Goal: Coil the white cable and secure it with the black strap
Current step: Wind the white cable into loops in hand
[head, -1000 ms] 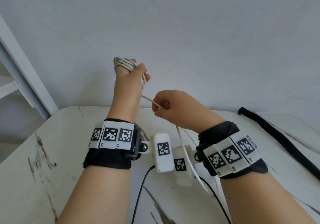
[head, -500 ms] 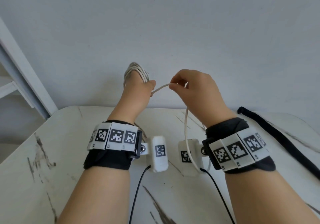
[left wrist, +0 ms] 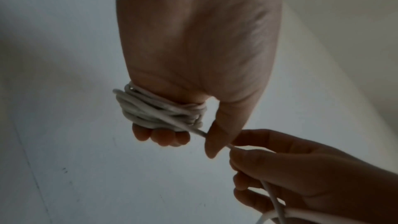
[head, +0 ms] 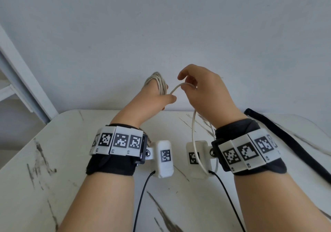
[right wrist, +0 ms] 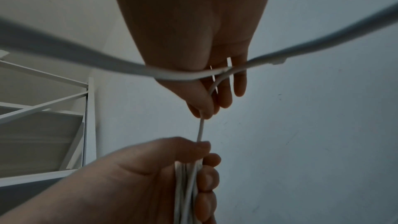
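Note:
The white cable [head: 160, 84] is wound in several turns round the fingers of my left hand [head: 154, 97], raised above the table's far edge. In the left wrist view the coil [left wrist: 159, 113] sits across the fingers, whose tips curl under it, and the thumb lies on the strand leading off. My right hand [head: 200, 90] pinches that strand [head: 176, 88] just right of the coil; the loose tail [head: 194, 142] hangs past my right wrist. The right wrist view shows the pinch [right wrist: 202, 108] and the coil [right wrist: 187, 185] in the left hand [right wrist: 150, 176]. The black strap [head: 286, 142] lies on the table at the right.
The white marbled table [head: 53, 160] has a rounded far-left corner and meets a pale wall [head: 161, 25]. A white shelf frame [head: 18, 88] stands at the left. Black camera leads [head: 141, 196] hang from both wrists.
My right hand has risen from near the table to the height of the coil and moved right, carrying the strand up. The left hand has tilted, the coil still on its fingers.

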### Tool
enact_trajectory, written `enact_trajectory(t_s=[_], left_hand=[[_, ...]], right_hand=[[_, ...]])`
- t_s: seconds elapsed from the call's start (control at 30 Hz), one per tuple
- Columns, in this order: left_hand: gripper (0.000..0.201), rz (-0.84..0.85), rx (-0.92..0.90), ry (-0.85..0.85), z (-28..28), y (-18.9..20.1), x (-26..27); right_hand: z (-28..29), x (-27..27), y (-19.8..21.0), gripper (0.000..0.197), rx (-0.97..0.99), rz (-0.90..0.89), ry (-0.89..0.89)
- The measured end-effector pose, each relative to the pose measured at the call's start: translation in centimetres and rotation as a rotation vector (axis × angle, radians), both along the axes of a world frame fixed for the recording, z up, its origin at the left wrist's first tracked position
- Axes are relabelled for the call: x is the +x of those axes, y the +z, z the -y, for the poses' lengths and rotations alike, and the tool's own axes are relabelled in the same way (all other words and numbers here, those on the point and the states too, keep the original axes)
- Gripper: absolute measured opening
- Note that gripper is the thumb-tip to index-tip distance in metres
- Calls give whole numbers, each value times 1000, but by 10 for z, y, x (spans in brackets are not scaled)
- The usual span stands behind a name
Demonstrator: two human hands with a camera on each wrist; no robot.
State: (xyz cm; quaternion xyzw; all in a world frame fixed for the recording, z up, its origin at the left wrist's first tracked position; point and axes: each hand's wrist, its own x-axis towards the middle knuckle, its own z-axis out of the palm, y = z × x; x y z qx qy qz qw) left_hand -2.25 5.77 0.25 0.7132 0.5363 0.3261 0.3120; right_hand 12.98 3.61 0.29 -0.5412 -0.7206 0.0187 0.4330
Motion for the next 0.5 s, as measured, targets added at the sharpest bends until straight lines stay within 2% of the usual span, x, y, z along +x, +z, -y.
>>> enact_trajectory(t_s=[0.2, 0.33, 0.5], left_hand=[[35, -19, 156, 93, -11, -7, 0], [45, 42, 184, 245, -20, -11, -6], [50, 194, 259, 385, -26, -10, -15]], right_hand=[[0, 8, 1, 13, -70, -21, -36], [0, 8, 1, 18, -135, -19, -30], [-2, 11, -4, 12, -276, 48, -24]])
